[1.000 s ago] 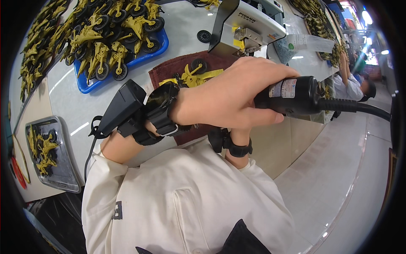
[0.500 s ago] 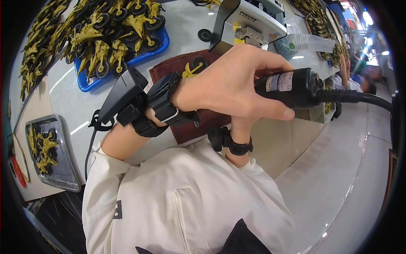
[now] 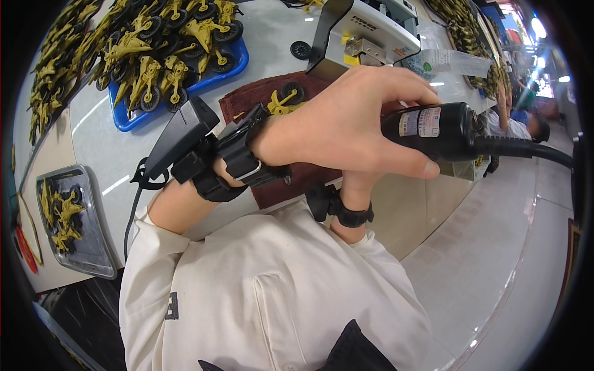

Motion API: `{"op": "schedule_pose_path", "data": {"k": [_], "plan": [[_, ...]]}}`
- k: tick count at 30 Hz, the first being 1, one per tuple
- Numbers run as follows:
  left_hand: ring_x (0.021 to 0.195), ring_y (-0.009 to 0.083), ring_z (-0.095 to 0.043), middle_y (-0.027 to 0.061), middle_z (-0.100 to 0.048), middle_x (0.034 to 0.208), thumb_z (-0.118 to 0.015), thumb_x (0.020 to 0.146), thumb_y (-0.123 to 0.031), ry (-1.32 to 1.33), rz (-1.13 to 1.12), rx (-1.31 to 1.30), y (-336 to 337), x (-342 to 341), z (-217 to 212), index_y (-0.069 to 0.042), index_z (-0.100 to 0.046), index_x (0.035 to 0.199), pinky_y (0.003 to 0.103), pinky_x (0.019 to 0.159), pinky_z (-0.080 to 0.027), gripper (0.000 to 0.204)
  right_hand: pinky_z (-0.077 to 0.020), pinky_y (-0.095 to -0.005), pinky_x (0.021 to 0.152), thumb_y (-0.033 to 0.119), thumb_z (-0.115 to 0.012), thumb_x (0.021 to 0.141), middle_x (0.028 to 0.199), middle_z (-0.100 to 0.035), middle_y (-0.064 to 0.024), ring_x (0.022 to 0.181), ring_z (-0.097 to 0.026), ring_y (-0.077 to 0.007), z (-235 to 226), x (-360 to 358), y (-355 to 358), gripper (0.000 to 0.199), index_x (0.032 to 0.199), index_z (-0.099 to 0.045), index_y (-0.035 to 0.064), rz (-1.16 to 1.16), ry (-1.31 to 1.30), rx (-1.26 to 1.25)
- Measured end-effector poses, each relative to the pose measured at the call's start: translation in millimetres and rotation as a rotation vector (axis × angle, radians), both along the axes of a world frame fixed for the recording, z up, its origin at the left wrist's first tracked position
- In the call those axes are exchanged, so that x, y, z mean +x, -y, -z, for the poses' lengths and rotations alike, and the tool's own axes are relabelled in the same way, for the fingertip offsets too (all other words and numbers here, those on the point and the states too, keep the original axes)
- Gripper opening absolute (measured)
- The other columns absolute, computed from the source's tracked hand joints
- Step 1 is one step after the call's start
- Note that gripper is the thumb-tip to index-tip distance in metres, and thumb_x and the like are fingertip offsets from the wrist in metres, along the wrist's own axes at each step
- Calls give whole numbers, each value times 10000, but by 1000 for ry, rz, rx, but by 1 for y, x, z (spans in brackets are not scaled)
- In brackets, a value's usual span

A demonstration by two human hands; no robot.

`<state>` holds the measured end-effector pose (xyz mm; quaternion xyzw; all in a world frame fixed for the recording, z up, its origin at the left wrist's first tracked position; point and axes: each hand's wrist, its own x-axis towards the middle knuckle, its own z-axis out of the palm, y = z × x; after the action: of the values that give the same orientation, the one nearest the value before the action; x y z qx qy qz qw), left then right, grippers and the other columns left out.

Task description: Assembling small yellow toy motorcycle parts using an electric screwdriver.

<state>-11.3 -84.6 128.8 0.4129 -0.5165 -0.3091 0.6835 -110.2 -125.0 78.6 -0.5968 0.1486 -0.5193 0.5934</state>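
Metal tray (image 3: 93, 247) at far left edge of the desk (image 3: 117, 161) holds a few olive-yellow plastic toy parts; beyond it, a blue tray (image 3: 238, 62) is heaped with assembled olive cannon-like toys on black wheels. Left hand (image 3: 346, 123), wearing a black wrist strap with a wedge-shaped device (image 3: 185, 133), is clenched around the black handheld power tool (image 3: 442, 130), thumb under the barrel, fingers over the top; its cable (image 3: 526, 151) runs off right. Tool sits to the right, held above the dark red mat (image 3: 253, 99), where one olive toy piece with a black wheel (image 3: 286, 98) lies. Right hand mostly hidden under the left; only its wrist with a black band (image 3: 346, 210) shows, so cannot tell whether it grips anything. Grey-white bench machine (image 3: 371, 31) stands just beyond the mat. Progress, judged: many toys finished in the blue tray, few loose parts left in the metal tray, one piece on the mat in work. Versus half a second ago: tool and left hand lie at nearly the same spot, grip unchanged, shifted only slightly.
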Motion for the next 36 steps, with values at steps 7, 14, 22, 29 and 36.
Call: {"op": "schedule_pose_path", "data": {"k": [7,14,22,29,36], "plan": [[1032,206,-560,172,-538,1186,-779,720,-348,-196,-188,-105,-12,35,14,14,-443,1309,340,880,-457,769,-478,-257,565,164,-691,780,625,-588,-97,530,-553,-157,-3,-1,6,614,1234,-323,-25,-110,53,-5],[811,195,-619,131,-633,890,-791,664,-319,88,-123,-146,-15,9,-7,21,-573,1159,278,707,-505,639,-481,-260,643,134,-727,741,872,-615,-58,683,-590,-135,-5,6,-8,611,1226,-394,-30,-27,6,94],[694,199,-596,119,-616,765,-716,665,-192,-112,-100,-208,-5,-7,-3,29,-576,1009,280,664,-484,433,-480,-259,652,117,-721,740,830,-614,-58,666,-586,-134,-2,7,-10,595,1213,-393,-34,-66,7,62],[622,243,-574,139,-580,693,-627,579,-119,-198,-225,-187,-3,-14,-11,32,-543,876,327,634,-474,343,-479,-258,660,102,-716,739,793,-613,-57,650,-582,-133,-4,10,-8,582,1201,-391,-38,-84,-4,47],[620,241,-591,124,-593,672,-624,624,-129,-117,-214,-53,-11,-8,-17,23,-560,946,367,684,-479,362,-479,-257,668,87,-710,738,757,-613,-57,635,-579,-132,-6,9,-8,568,1189,-390,-41,-90,-27,44]]}}
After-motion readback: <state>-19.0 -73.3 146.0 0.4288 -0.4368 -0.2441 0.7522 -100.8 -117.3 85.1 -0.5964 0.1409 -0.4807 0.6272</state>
